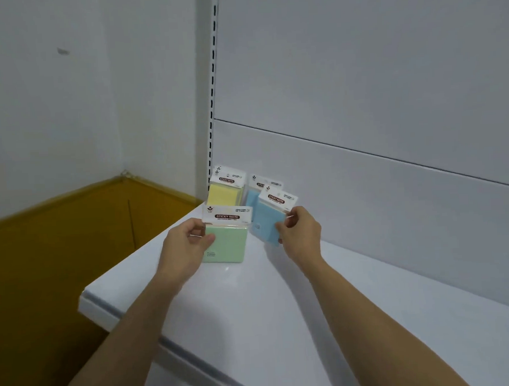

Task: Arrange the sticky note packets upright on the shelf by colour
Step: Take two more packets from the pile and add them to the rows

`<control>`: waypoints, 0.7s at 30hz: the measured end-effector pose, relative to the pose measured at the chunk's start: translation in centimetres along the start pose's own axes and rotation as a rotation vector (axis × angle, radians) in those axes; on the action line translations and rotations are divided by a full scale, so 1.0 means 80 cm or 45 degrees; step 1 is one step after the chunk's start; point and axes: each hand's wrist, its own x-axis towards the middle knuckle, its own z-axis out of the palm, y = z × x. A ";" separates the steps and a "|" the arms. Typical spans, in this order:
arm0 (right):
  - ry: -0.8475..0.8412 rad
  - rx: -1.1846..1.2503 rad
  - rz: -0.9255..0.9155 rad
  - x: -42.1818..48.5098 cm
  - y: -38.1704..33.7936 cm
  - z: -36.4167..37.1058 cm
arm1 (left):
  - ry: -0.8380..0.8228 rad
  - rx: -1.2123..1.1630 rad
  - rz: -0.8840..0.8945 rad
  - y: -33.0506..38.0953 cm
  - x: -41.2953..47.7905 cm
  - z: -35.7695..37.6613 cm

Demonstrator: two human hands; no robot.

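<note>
Both hands are at work in the middle of the frame, over the far left corner of a white shelf (283,309). The left hand (188,240) grips a green packet (229,241) by its left edge, thumb on the front just under the white header card that reads "STICKY NOTE". The green packet stands upright and faces the camera. Its lower edge is at or just above the shelf; which one cannot be told.

The right hand (299,229) pinches a blue packet (266,221) along its right edge, fingers curled round it. This one is held clear of the shelf and tilted, its header leaning toward the right of the frame. It sits just right of the green packet, and the two do not appear to touch.

Behind them, against the back panel (360,98), yellow packets (224,194) stand upright in the corner beside the slotted post (214,62). Just to their right stand other blue packets (255,195), partly hidden by the one in the hand.

At the left of the frame a pale wall (64,84) meets a brownish-yellow floor (58,247) below the shelf edge.
</note>
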 end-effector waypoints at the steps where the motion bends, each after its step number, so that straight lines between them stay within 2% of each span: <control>1: 0.004 0.016 -0.018 0.009 0.003 0.007 | 0.006 0.003 -0.008 0.000 0.003 -0.001; 6: 0.012 0.079 -0.086 0.049 0.015 0.035 | -0.007 0.154 0.052 0.006 0.017 -0.001; 12: 0.048 0.018 -0.131 0.071 0.030 0.057 | 0.002 0.220 0.118 0.009 0.031 0.004; 21: 0.097 -0.027 -0.049 0.077 0.031 0.059 | -0.100 0.096 0.090 0.010 0.070 0.015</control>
